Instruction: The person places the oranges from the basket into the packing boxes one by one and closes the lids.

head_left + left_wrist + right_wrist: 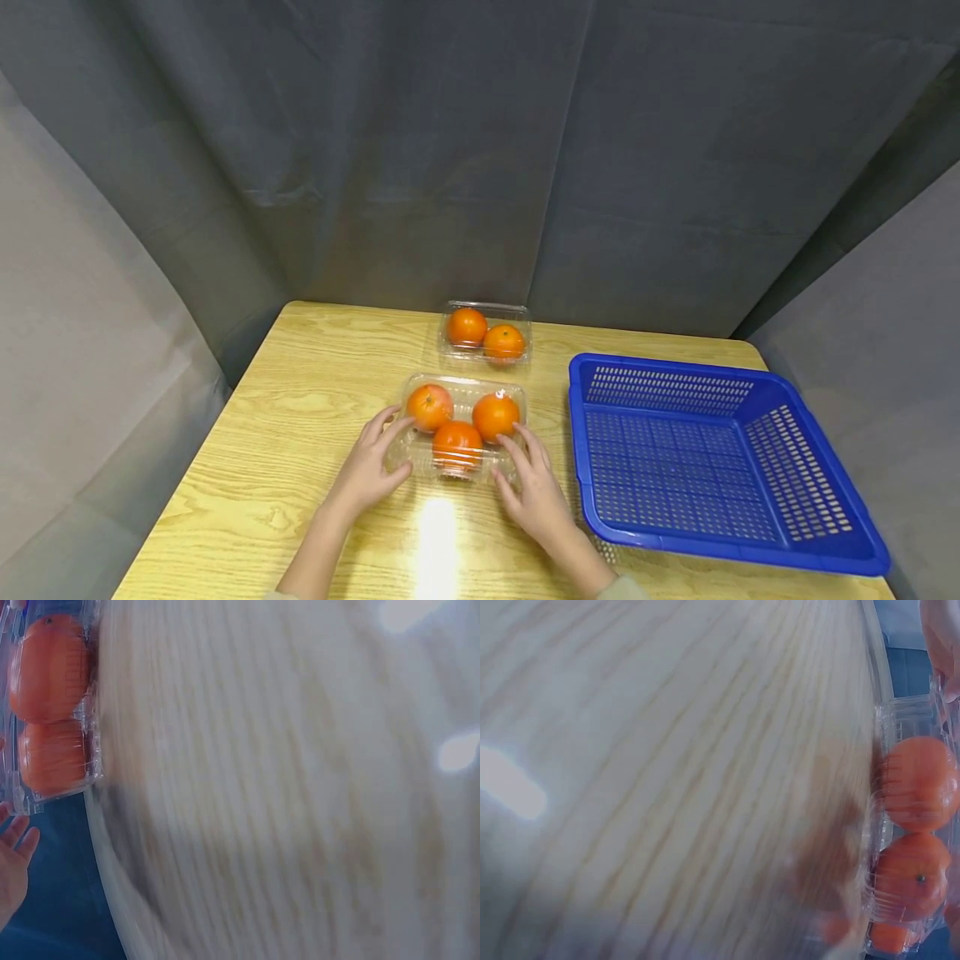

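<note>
A clear plastic clamshell box [420, 383] with three oranges [457, 446] in it lies near the table's middle. My left hand [367, 471] holds its left side, fingers over the edge and thumb at the front corner. On the right side my right hand [538, 492] holds it the same way, fingertips near the right-hand orange [496, 417]. In the left wrist view, oranges [51, 671] show through the box's wall. The right wrist view shows more oranges [919, 784] at its right edge. Whether the lid is fastened, I cannot tell.
A second clear plastic box [480, 310] with two oranges [504, 342] sits behind, near the table's back edge. To the right is a large blue plastic basket [675, 550], close to my right forearm. Dark grey cloth [450, 150] hangs behind the wooden table [255, 467].
</note>
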{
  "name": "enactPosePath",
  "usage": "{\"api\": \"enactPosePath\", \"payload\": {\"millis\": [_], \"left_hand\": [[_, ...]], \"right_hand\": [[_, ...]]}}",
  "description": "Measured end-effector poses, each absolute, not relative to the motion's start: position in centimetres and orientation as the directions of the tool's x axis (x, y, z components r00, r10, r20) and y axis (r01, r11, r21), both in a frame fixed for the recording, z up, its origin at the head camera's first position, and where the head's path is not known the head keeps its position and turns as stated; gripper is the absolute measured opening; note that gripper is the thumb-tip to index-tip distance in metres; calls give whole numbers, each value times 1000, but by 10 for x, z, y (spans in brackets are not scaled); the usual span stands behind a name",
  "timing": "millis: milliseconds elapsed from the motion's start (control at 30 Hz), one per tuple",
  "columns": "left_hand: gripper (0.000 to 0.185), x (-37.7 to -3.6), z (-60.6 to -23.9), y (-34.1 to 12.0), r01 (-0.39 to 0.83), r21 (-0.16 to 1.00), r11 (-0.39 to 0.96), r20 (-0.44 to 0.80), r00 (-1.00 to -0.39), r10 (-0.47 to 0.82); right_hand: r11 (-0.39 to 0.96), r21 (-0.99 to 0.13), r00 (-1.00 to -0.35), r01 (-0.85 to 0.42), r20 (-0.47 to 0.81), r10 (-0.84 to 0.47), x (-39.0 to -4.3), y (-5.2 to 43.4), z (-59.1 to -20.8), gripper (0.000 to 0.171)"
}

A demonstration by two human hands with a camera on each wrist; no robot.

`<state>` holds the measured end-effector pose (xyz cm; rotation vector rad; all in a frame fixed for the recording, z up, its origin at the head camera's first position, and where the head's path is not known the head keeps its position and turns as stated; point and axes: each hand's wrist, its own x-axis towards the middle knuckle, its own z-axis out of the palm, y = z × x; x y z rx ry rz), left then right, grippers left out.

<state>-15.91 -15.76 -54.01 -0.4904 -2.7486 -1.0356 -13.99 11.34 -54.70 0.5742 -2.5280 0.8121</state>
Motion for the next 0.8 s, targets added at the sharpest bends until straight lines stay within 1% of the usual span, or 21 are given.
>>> {"api": "enactPosePath", "payload": {"millis": [200,367,800], "left_hand": [[61,-169,-542,-154,378,597,707,284,-924,254],[62,-176,-543,-151,371,588,719,275,-927,255],[63,-193,-542,-144,346,577,740,246,-937,246]], "right_hand": [[761,-441,-833,-476,503,-229,-145,111,-545,50],[779,-439,-845,-449,492,-210,-151,109,-543,49],[786,-498,-886,-367,446,-131,-169,103,-540,47]]}}
